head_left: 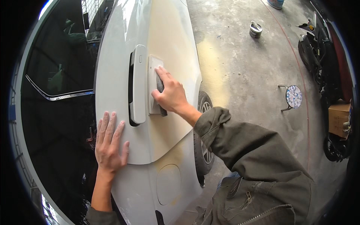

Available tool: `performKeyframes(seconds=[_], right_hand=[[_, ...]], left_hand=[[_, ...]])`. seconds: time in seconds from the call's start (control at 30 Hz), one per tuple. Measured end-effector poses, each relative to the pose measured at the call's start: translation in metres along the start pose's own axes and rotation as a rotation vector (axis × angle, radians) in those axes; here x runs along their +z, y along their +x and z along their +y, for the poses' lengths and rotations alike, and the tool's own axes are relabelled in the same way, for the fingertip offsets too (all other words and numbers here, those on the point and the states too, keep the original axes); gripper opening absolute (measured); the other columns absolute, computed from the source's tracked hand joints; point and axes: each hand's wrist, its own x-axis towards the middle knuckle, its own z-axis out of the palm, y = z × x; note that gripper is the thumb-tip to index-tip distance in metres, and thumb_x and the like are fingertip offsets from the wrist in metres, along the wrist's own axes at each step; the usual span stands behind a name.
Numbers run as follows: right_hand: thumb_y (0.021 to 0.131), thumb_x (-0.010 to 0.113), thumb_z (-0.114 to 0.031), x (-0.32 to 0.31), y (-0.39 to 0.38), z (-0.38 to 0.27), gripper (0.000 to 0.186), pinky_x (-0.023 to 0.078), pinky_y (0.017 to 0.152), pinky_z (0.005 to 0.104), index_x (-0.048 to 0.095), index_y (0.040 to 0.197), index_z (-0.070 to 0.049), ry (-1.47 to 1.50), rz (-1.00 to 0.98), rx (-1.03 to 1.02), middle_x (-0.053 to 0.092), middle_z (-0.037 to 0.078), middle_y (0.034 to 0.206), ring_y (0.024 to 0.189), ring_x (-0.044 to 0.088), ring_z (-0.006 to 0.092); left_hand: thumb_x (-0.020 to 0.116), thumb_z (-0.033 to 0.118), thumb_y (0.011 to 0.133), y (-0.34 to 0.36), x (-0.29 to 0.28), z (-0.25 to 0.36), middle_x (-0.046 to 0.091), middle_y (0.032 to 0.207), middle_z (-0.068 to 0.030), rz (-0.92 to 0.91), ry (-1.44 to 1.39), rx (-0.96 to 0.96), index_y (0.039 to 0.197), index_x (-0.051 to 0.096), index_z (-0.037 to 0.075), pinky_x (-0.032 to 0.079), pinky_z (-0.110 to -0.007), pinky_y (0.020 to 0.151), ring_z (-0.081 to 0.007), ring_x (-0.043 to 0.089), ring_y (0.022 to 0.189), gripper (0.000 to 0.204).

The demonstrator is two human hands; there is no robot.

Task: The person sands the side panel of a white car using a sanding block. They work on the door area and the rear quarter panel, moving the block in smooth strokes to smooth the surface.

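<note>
My right hand (171,92) is wrapped round the dark grip of a long white sanding block (152,80), fingers stretched along its top. The block lies flat on the car door (114,80), just right of the pale door handle (140,88) and parallel to it. My left hand (108,150) rests flat on the door, left of the handle's near end, with its fingers spread and whitish dust on them. Beige-yellow patches show on the pale panel around and beyond the block. The block's underside is hidden.
Dark window glass (56,56) runs along the left. Nearer me are a round fuel flap (168,184) and the rear wheel (205,138). On the concrete floor (240,71) stand a tin (255,30) and a small round stool (293,96). A motorbike (315,56) and cardboard box (339,120) are at right.
</note>
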Motion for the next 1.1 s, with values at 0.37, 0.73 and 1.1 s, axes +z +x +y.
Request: performKeyframes(seconds=[0.37,0.73,1.1], right_hand=[[0.076,0.061,-0.022,0.003,0.037,0.016,0.067,0.055,0.091,0.0498,0.052,0.14,-0.005,-0.032,0.019,0.018,0.05,0.023,0.147,0.108,0.064,0.0436],[0.072,0.065,-0.023,0.015,-0.015,0.003,0.074,0.057,0.086,0.0484,0.05,0.143,-0.004,0.037,-0.119,0.054,0.051,0.024,0.145,0.107,0.066,0.0429],[0.072,0.07,-0.02,0.017,-0.155,-0.024,0.088,0.058,0.076,0.051,0.037,0.152,-0.004,0.045,-0.136,0.033,0.036,0.025,0.156,0.094,0.069,0.042]], left_hand=[[0.06,0.009,0.078,0.002,0.001,-0.001,0.046,0.151,-0.0252,-0.033,-0.006,-0.007,0.134,0.06,-0.003,0.026,-0.055,0.121,-0.0451,0.036,0.145,0.058],[0.055,0.012,0.078,-0.008,-0.005,-0.008,0.045,0.151,-0.0287,-0.086,0.027,-0.019,0.134,0.058,-0.006,0.023,-0.057,0.121,-0.0471,0.035,0.145,0.058],[0.057,0.005,0.079,-0.009,0.004,-0.011,0.046,0.152,-0.0238,-0.022,0.026,-0.001,0.135,0.06,-0.003,0.027,-0.054,0.121,-0.0431,0.036,0.146,0.057]])
